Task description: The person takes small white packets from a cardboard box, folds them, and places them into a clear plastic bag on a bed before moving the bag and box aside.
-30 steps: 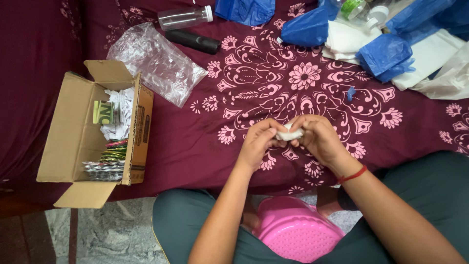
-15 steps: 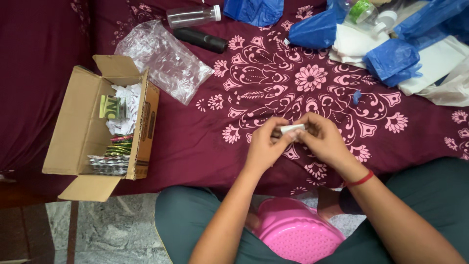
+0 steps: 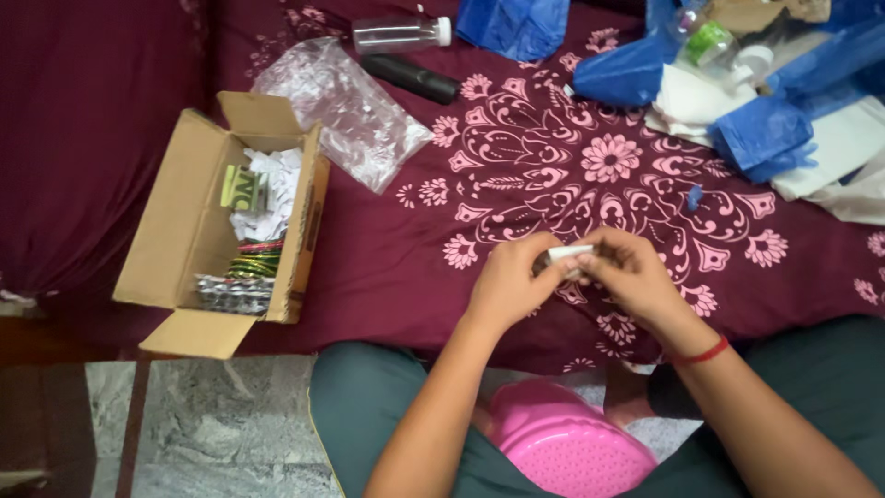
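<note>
Head view: just right of the frame's centre, the left hand and right hand both pinch a small white paper piece above the maroon patterned bedspread. It looks light, thin and easily torn, best held gently at its ends. A cardboard box sits at left.

Maroon patterned bedspread, cardboard box, clear plastic bag, two bottles, blue bags

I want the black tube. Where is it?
The black tube lies near the top of the head view on the maroon cloth, between the clear bottle and the crumpled clear bag.
</note>
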